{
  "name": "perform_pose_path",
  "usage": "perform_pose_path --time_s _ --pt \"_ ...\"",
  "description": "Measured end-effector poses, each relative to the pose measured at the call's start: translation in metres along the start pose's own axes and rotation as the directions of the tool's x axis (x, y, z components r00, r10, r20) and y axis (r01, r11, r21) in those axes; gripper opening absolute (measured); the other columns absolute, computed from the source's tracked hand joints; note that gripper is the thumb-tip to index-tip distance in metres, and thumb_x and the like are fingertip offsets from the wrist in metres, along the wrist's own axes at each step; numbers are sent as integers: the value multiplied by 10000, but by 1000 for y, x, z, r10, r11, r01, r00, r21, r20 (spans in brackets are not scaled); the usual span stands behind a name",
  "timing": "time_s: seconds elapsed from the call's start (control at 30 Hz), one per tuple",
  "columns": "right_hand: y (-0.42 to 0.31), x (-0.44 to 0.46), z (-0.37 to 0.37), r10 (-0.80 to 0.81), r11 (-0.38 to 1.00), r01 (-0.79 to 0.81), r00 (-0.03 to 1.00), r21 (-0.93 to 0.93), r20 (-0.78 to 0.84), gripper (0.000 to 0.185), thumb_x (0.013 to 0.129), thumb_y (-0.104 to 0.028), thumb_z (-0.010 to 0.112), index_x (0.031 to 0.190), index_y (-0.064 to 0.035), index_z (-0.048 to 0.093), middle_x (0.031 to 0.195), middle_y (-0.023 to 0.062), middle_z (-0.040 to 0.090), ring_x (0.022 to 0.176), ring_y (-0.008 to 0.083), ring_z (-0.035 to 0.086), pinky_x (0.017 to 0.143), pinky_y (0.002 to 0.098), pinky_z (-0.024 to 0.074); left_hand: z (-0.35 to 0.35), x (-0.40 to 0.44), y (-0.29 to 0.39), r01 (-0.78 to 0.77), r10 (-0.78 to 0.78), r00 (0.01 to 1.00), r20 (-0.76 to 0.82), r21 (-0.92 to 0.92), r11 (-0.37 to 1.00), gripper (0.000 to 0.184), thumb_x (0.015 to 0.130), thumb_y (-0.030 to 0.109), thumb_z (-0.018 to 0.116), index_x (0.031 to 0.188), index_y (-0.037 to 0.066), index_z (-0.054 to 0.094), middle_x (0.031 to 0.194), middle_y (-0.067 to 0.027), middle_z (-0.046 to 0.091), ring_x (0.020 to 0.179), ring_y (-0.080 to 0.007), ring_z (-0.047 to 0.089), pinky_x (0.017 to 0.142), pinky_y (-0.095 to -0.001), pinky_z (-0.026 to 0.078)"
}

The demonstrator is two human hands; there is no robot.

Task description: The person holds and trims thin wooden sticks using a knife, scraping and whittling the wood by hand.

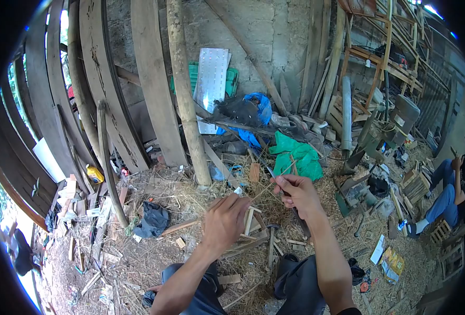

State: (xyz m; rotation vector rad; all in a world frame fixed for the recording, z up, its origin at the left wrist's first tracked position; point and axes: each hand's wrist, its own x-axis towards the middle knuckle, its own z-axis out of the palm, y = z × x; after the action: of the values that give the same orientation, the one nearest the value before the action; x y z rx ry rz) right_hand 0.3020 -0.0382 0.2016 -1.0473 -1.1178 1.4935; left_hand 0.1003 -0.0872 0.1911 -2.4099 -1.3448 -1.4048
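Note:
My left hand (226, 220) is closed, fingers bent around the near end of a thin light wooden stick (261, 193). The stick slants up and right towards my right hand (299, 195), its far end passing in front of the green plastic sheet. My right hand is also closed, on what looks like a knife (302, 224): a dark handle shows below the palm and a narrow grey tip sticks out above the thumb. Both hands are in front of me above my knees, a short way apart. Where blade and stick meet is hard to make out.
Wood shavings and offcuts cover the ground. A hammer (272, 244) stands between my legs, near small wooden pieces. Beyond are a green plastic sheet (298, 156), a wooden post (186, 100) and a black bag (153, 219). A person (448, 184) sits at the right.

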Motion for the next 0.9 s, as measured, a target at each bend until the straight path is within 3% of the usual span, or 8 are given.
perform_pose_path --time_s 0.17,0.23,0.4,0.53,0.63,0.7,0.77,0.9 --pt "6 -2 8 31 995 -20 994 -94 109 244 924 -209 578 1002 17 628 723 20 588 456 40 366 398 203 255 -1 0 -1 13 -13 1000 1 18 1000 66 780 48 658 844 34 650 757 -94 589 659 -301 575 594 -377 462" --pt "5 7 -9 -77 996 80 995 42 -69 237 922 -216 583 1000 1 635 729 9 578 459 40 368 402 204 259 -3 -4 -1 8 -9 1000 14 22 1000 65 781 49 658 844 34 650 758 -94 590 661 -299 576 596 -375 463" --pt "4 -3 5 35 999 -36 997 21 67 284 911 -251 604 1001 18 621 726 -7 559 469 37 362 415 194 261 1 -3 -7 16 -16 1000 -6 26 1000 64 785 53 655 846 37 650 752 -93 581 663 -296 574 594 -374 457" --pt "3 13 -35 -84 986 98 991 134 -107 287 908 -247 607 1012 20 619 727 -6 557 471 34 362 408 194 251 -5 -1 -7 19 -19 1000 -3 44 999 58 791 54 648 846 34 651 731 -96 564 656 -297 571 592 -376 454" --pt "-5 0 -20 -5 995 7 1000 101 -19 280 911 -234 601 1026 20 619 730 -1 560 464 32 357 402 190 237 -5 -2 -10 -3 4 1000 -17 32 999 62 798 60 644 849 25 652 711 -103 541 639 -309 561 580 -381 447" --pt "4 -5 -4 7 996 -8 1000 86 14 268 916 -225 594 1035 14 625 718 3 567 465 31 367 400 187 250 -3 -2 -10 87 -85 995 45 -49 995 61 814 39 626 861 8 647 725 -116 564 632 -290 571 567 -358 447" --pt "11 -9 14 -24 995 34 994 -96 103 251 932 -195 562 1050 24 598 693 0 538 455 29 352 400 190 253 2 -2 -10 152 -141 987 76 -165 974 65 822 32 617 870 -1 644 736 -118 582 625 -262 576 566 -342 449" --pt "14 -7 22 -35 992 55 985 -115 171 240 934 -199 560 1034 13 609 688 -1 537 458 31 359 400 192 254 -3 -1 -12 336 -265 936 231 -366 868 75 855 27 593 888 -24 637 760 -102 623 620 -156 575 568 -284 450"
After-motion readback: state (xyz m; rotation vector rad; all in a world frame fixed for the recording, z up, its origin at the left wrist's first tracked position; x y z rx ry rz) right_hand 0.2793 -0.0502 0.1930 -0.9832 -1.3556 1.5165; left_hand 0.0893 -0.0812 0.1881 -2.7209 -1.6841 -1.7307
